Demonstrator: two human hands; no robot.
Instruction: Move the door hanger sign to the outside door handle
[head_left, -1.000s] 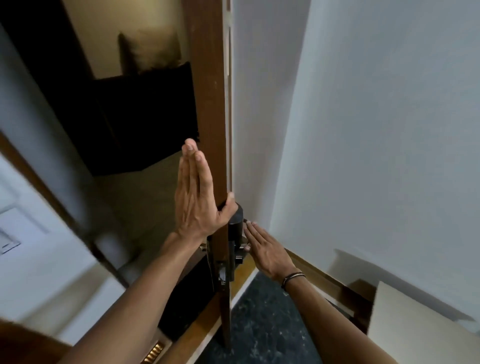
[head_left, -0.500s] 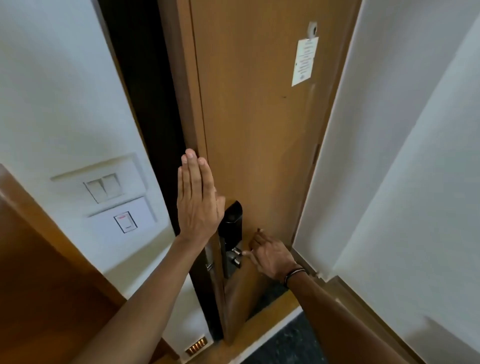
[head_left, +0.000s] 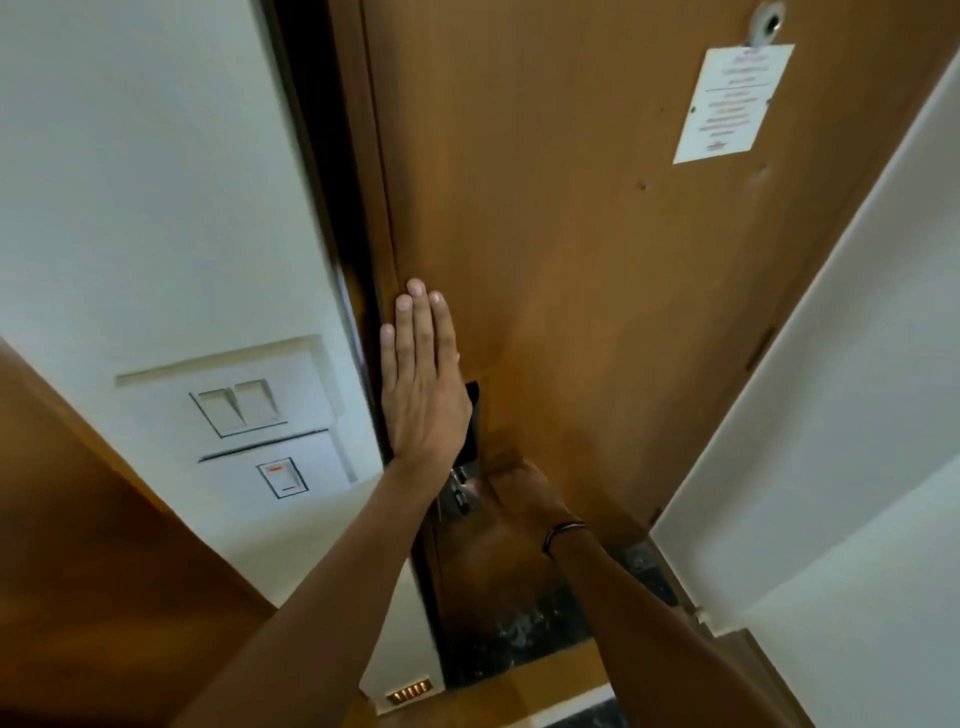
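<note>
Head view: the left hand (head_left: 423, 387) is pressed flat, fingers straight and together, on the edge of the brown wooden door (head_left: 597, 260) at frame centre, gripping nothing. Just below it, the right hand (head_left: 519, 496), with one dark wristband (head_left: 563, 534), sits by the silver metal door handle (head_left: 457, 493) under the black lock plate (head_left: 470, 431); whether its fingers close on anything I cannot tell. No door hanger sign shows here. One white printed notice (head_left: 732, 104) hangs upper right beneath one peephole (head_left: 763, 23). On the white wall (head_left: 130, 182) at left: two rocker switches (head_left: 239, 410) above one single switch (head_left: 283, 477).
</note>
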